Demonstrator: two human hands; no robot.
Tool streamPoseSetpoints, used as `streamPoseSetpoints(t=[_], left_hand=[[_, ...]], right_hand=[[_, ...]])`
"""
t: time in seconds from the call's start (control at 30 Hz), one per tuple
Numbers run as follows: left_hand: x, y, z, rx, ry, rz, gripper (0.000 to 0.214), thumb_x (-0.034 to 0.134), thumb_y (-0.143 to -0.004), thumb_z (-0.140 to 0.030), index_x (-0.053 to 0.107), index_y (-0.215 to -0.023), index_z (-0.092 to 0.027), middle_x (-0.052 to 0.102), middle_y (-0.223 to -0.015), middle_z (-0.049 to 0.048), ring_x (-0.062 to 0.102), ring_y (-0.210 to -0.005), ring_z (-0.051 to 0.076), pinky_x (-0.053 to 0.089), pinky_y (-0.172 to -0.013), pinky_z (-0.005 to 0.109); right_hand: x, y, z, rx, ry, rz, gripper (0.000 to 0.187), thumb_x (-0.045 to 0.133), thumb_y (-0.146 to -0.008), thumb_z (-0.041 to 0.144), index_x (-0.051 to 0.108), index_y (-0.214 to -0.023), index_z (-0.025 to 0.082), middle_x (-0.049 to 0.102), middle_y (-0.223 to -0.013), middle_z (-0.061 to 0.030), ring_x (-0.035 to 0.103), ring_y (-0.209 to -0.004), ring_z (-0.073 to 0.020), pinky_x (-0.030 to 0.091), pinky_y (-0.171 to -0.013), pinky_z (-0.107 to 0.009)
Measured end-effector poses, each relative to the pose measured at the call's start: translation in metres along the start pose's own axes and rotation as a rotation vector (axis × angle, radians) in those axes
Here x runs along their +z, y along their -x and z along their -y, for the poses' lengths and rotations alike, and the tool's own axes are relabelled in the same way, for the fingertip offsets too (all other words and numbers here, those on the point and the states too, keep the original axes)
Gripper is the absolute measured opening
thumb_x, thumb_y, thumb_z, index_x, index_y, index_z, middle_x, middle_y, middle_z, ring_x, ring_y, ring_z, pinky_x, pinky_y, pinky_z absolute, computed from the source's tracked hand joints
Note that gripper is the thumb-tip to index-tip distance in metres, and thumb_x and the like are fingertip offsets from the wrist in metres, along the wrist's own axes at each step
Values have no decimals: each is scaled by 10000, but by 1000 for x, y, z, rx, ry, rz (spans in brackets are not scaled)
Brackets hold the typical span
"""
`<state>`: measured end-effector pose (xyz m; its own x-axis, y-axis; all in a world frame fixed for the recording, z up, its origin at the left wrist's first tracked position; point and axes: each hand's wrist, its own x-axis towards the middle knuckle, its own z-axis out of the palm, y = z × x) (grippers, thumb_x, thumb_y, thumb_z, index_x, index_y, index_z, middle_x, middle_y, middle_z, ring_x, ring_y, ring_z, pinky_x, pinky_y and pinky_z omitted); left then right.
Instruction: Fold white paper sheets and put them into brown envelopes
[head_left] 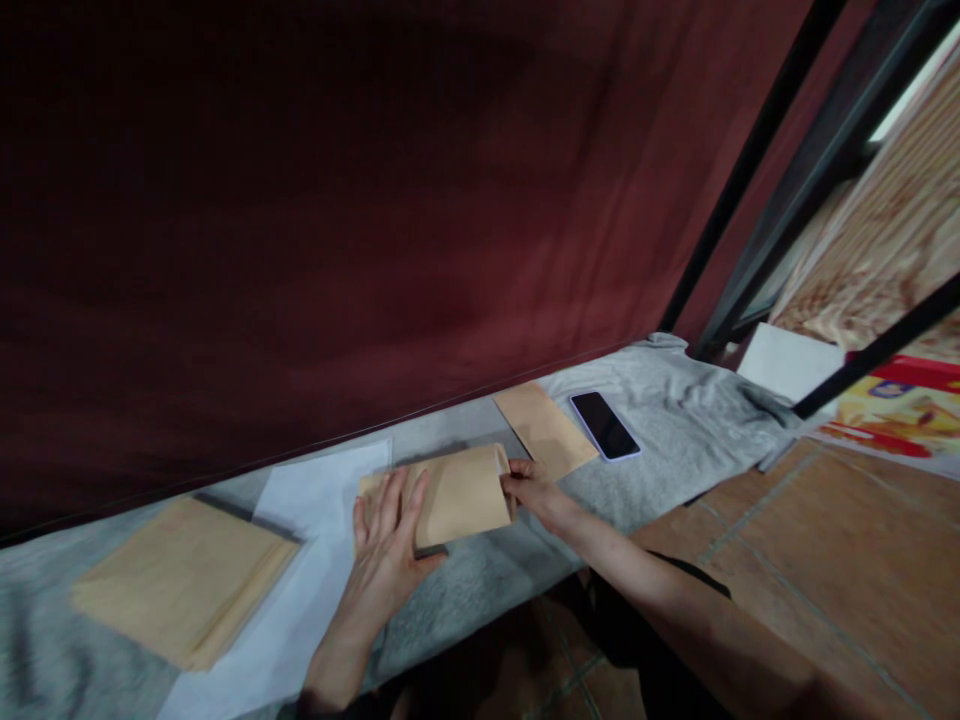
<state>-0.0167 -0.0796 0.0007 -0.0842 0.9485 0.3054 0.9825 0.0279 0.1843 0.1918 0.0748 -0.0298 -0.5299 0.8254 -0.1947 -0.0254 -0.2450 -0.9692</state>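
Resting on paper: in the head view, the left hand lies palm down, fingers extended and slightly parted, on the left end of a tan paper envelope, probably to steady it.
Right hand: its fingers curl at the envelope's right end, perhaps holding the mouth apart; whether they pinch the edge or reach inside, I cannot tell.
Grey soft cloth: a surface beneath everything, the envelope at its middle.
Envelope: plain, smooth, slightly bowed, gaping at the right.
Left side: a thick stack of tan paper envelopes overlaps a white sheet, seemingly within easy reach.
Far right: a flat tan paper piece lies beside a dark-screened phone in a lavender case, apparently leaving the hands room.
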Motion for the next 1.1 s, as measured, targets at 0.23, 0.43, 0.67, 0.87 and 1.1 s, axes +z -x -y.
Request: streamPoseSetpoints(t=[0.23, 0.43, 0.67, 0.87, 1.1], left_hand=[[14, -9, -20, -512, 460, -259, 784, 609, -884, -523, 310, -1542, -218, 358, -1545, 197, 362, -1449, 357, 363, -1149, 572], [13, -15, -49, -985, 1430, -172, 524, 665, -896, -403, 471, -1353, -235, 626, -1259, 121, 643, -1181, 245, 577, -960, 405], [15, -19, -70, -1026, 1704, 23, 365, 789, -745, -144, 642, -1077, -179, 739, -1030, 68, 733, -838, 193, 629, -703, 311], [20, -14, -57, -1045, 1570, 65, 481, 827, -679, -116, 621, -1110, -168, 744, -923, 54, 720, -706, 156, 587, -627, 250], [27, -10, -52, -969, 1298, 147, 662, 764, -712, -146, 485, -1312, -168, 712, -786, 0, 662, -548, 139, 499, -480, 213]], right_hand=[[-3, 1, 2, 40, -201, -99, 242, 710, -667, 377, 641, -831, 213, 723, -798, -38, 692, -773, -213, 530, -654, -298], [11, 9, -4, 84, -308, -81, 247, 757, -612, 294, 627, -812, 234, 726, -851, -29, 705, -880, -234, 560, -757, -332], [31, 30, -9, 128, -369, 43, 364, 793, -593, 277, 673, -935, 242, 743, -924, -23, 709, -931, -245, 562, -844, -372], [14, 27, -6, 151, -317, 91, 309, 734, -611, 230, 681, -915, 214, 732, -931, -31, 695, -858, -209, 560, -766, -318], [-7, 9, -8, -218, 252, -136, 328, 547, -843, 288, 639, -1147, 207, 696, -1163, -92, 652, -1096, -254, 520, -970, -453]])
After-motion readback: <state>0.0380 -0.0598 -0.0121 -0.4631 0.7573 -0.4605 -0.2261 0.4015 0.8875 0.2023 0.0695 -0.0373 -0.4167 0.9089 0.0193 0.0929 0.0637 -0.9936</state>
